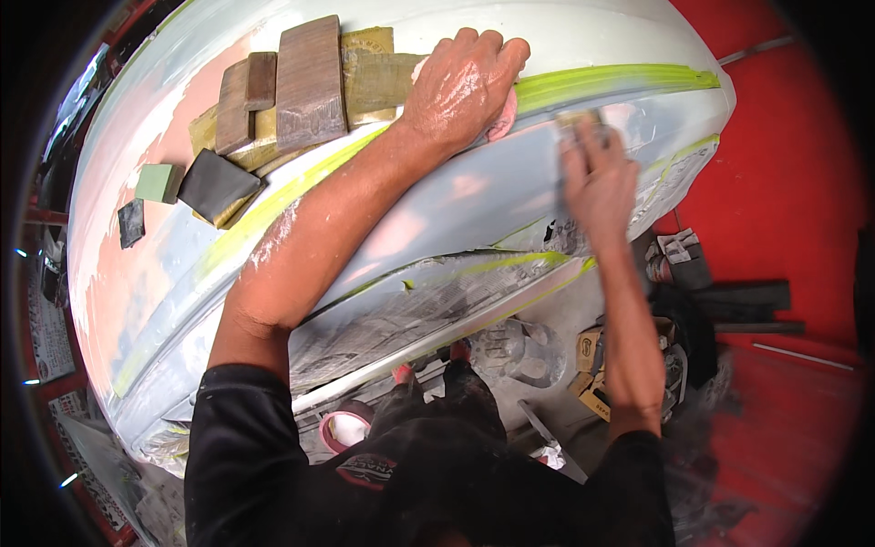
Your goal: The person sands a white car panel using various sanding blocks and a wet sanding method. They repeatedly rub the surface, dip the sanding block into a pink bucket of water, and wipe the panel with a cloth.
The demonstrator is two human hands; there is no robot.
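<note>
My left hand (463,84) rests flat on the top of a white and grey car body panel (456,196), with a pink pad (503,120) under its palm. My right hand (597,178), blurred, presses a small tan sanding block (578,120) against the grey side of the panel, just below a strip of yellow-green masking tape (611,82). Both forearms are dusted with white powder.
Several wooden and tan sanding blocks (308,80) lie on the panel's top, with a green block (159,181) and dark pads (216,184) beside them. Newspaper masking (410,314) covers the lower panel. A pink tape roll (344,427), boxes and dark tools lie on the red floor (784,210).
</note>
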